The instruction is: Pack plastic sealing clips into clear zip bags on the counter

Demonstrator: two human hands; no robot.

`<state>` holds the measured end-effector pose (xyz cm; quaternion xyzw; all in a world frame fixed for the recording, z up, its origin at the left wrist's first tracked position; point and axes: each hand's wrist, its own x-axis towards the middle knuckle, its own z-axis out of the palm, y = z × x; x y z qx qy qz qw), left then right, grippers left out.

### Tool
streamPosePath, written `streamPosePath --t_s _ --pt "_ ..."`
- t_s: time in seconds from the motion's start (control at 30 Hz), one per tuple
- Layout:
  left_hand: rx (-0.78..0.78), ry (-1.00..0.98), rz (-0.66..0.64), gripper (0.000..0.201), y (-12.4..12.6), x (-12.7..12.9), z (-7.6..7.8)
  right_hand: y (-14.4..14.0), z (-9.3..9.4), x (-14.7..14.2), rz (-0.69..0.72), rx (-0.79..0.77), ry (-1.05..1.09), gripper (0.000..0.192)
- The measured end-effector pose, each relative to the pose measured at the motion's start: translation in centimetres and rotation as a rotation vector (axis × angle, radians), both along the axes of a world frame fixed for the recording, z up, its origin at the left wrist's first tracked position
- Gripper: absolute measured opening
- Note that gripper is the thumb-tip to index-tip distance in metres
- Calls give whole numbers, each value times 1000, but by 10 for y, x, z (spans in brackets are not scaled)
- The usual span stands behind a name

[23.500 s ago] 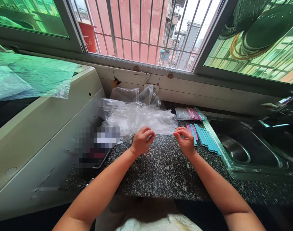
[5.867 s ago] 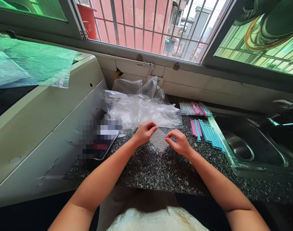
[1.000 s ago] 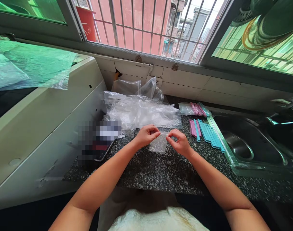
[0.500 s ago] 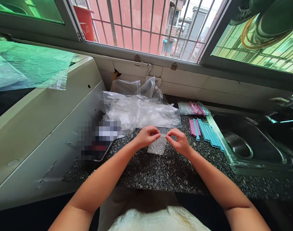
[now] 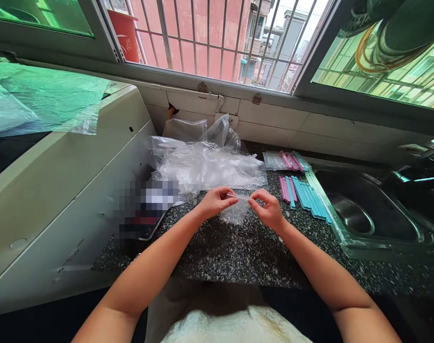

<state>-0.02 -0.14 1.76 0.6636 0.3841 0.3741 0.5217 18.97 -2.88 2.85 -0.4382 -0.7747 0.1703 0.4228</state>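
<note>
From the head camera, a small clear bag [image 5: 234,212] hangs between the two hands just above the speckled counter [image 5: 245,252], its top edge running left to right and its body drooping toward the person. The left hand [image 5: 214,202] pinches the left end of that edge with thumb and fingertips pressed together; the right hand [image 5: 270,209] pinches the right end likewise, both equally close. The pink and blue sticks [image 5: 304,193] lie near the right hand, toward the sink [image 5: 349,238].

Home kitchen — steel sink [image 5: 360,214], speckled stone counter [image 5: 238,252], barred window [image 5: 217,43] w/ flats outside.
</note>
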Motion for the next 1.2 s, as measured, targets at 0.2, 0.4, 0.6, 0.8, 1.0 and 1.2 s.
streamPosePath --t_s 0.2,0.4,0.6,0.8,1.0,1.2 --pt "33 1 25 23 1 0 -3 1 0 4 -54 -11 47 15" --pt "66 -1 25 21 0 0 -2 1 0 4 -47 -7 48 15" --pt "93 31 11 18 0 0 -1 2 0 6 -21 -31 31 13" --pt "124 87 -30 15 -3 3 1 2 -1 4 -7 -35 12 11" --pt "170 120 -39 14 -5 5 1 2 -2 1 20 -4 -17 14" --pt "193 134 -23 13 -4 4 0 2 -2 1 10 2 -25 14"
